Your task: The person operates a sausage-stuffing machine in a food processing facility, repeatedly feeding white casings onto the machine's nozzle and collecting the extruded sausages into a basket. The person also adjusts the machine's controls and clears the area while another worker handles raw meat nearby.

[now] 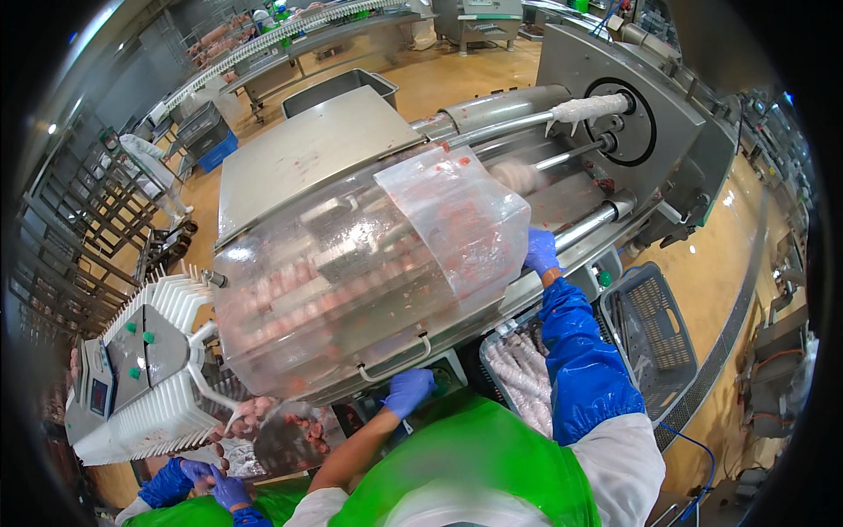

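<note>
Clear curved plastic machine cover (351, 290): smeared pink, closed over the machine.
Left hand (408, 391): blue-gloved, fingers curled beside the cover's metal handle (395, 358); grip unclear.
Right hand (541, 251): blue-gloved, resting at the cover's right edge; grip unclear.

gloves (409, 389): purple-blue
sleeve cover (580, 360): bright blue
apron (474, 465): green
crate (654, 329): grey, perforated
sausages (524, 373): pale pink

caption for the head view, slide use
Gloved right hand on the sausage machine's clear guard, left hand at its front handle.
</note>
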The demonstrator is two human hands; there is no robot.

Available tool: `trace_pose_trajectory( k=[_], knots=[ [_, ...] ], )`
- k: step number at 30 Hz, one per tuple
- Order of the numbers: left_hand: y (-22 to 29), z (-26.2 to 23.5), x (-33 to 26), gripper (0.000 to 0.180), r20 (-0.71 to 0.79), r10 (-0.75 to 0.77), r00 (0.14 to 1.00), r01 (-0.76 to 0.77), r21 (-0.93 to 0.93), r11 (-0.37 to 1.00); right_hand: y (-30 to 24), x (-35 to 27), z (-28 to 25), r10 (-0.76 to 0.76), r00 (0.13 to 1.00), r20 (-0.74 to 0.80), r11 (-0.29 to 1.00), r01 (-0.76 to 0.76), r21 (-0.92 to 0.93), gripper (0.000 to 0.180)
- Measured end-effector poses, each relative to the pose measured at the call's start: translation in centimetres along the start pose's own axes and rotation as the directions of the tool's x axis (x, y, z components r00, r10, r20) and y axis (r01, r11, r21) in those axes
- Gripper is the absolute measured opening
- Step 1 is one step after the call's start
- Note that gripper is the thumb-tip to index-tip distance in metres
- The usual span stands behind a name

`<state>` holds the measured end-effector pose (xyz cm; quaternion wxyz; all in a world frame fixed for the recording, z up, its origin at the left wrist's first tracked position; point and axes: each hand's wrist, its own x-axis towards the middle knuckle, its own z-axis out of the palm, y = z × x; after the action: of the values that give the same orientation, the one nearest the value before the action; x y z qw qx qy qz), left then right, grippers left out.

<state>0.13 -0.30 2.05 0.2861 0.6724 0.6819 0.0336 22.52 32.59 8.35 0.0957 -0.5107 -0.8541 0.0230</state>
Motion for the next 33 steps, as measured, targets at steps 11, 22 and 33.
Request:
trace_pose_trajectory(
  k=[11,22,33],
  knots=[
    [0.3,-0.2,0.0,0.020,-0.009,0.034,0.999,-0.034,0.016,0.999,0.1,0.1,-0.1,0.019,1.000,-0.007,0.995,-0.020,-0.093,0.027],
    [0.9,-0.8,-0.3,0.019,0.019,-0.003,1.000,0.002,0.066,0.998,1.5,0.7,3.7,0.000,0.996,-0.094,0.991,-0.013,-0.134,0.022],
    [-0.2,0.8,-0.3,0.019,-0.190,0.058,0.980,-0.068,-0.044,0.997,3.2,-0.5,1.3,-0.201,0.973,-0.118,0.980,0.200,-0.021,0.022]
  ],
)
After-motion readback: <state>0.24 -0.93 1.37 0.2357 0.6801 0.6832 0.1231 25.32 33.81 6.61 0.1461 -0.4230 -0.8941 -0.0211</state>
